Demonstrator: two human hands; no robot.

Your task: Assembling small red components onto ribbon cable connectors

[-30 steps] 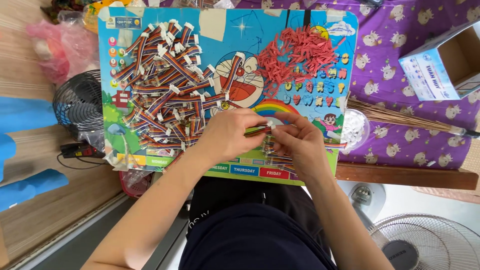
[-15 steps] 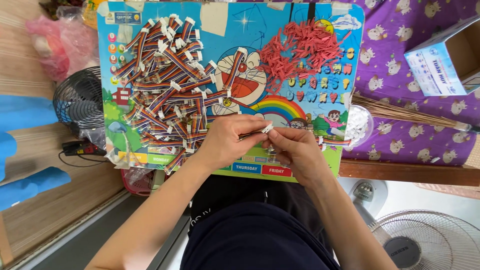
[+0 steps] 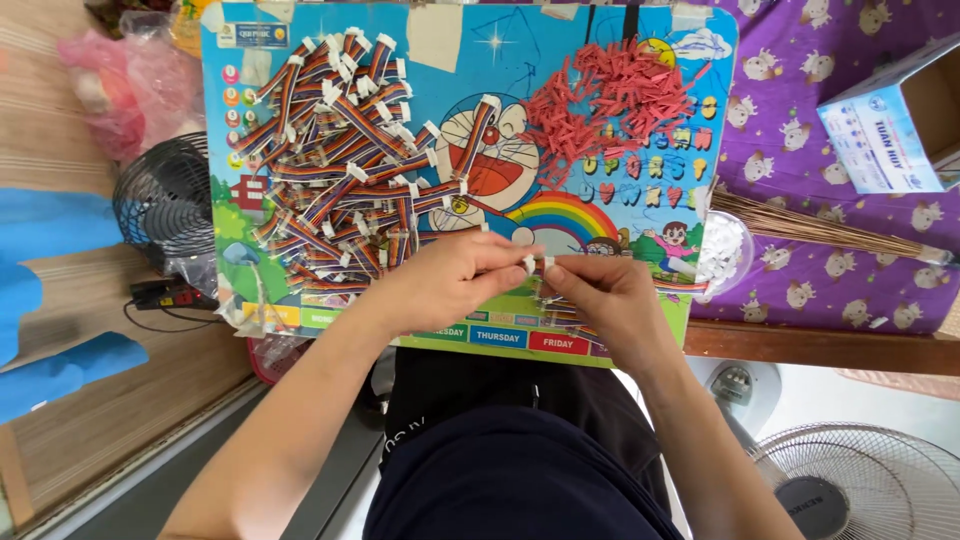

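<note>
Above the near edge of the colourful cartoon lap board (image 3: 640, 25), left hand (image 3: 450, 280) and right hand (image 3: 605, 300) pinch the small white plastic connector (image 3: 537, 264) between meeting fingertips, its striped wires trailing rightward.

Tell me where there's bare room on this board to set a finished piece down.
Bare board shows between the red piece heap and the right hand, around the rainbow. The left side is crowded with the striped cable pile; the near edge sits under the left hand.

Bare forearms, no sleeves, bare left hand (image 3: 455, 280), right hand (image 3: 605, 300), dark trousers
</note>
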